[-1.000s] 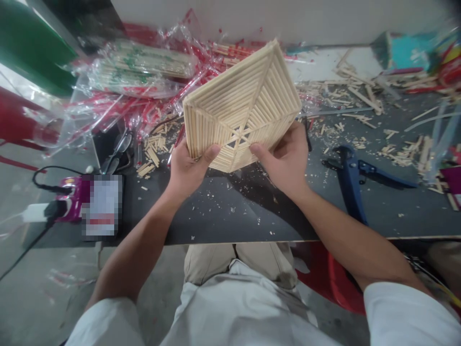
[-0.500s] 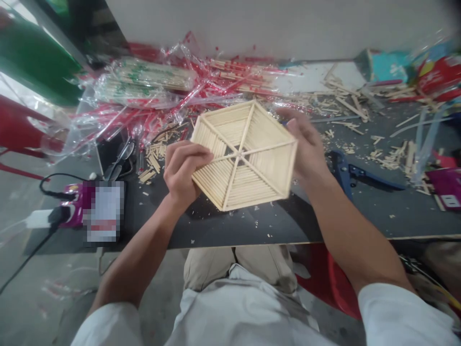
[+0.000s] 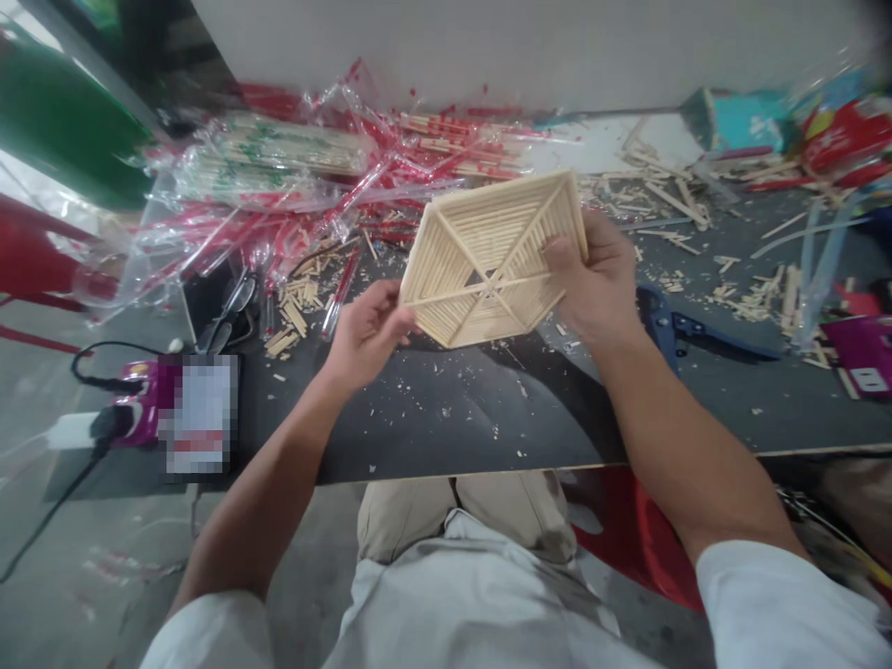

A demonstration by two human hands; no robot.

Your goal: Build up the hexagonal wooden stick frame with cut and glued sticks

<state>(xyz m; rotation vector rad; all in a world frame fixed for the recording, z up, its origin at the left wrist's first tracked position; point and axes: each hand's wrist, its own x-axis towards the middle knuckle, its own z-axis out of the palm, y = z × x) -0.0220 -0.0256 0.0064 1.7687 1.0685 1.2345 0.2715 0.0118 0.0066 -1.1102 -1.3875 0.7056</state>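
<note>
Above the dark table I hold a hexagonal panel of pale wooden sticks (image 3: 474,237), tilted, with rows of sticks between crossing spokes and a small gap at the centre. My left hand (image 3: 366,334) pinches its left corner between thumb and fingers. On the right side my right hand (image 3: 599,279) grips the edge, its thumb over the front face and its fingers mostly hidden behind. Blue-handled cutters (image 3: 687,330) lie on the table beside my right forearm.
Plastic-wrapped chopstick bundles (image 3: 271,153) and red wrappers pile up at the back left. Cut stick pieces (image 3: 773,302) litter the table (image 3: 432,427). Glasses (image 3: 233,307), a phone (image 3: 202,413) and a purple power strip (image 3: 143,400) sit at left.
The hexagonal panel has tipped and shifted slightly up and right. My left hand has moved to its left corner, and my right thumb now lies over its front.
</note>
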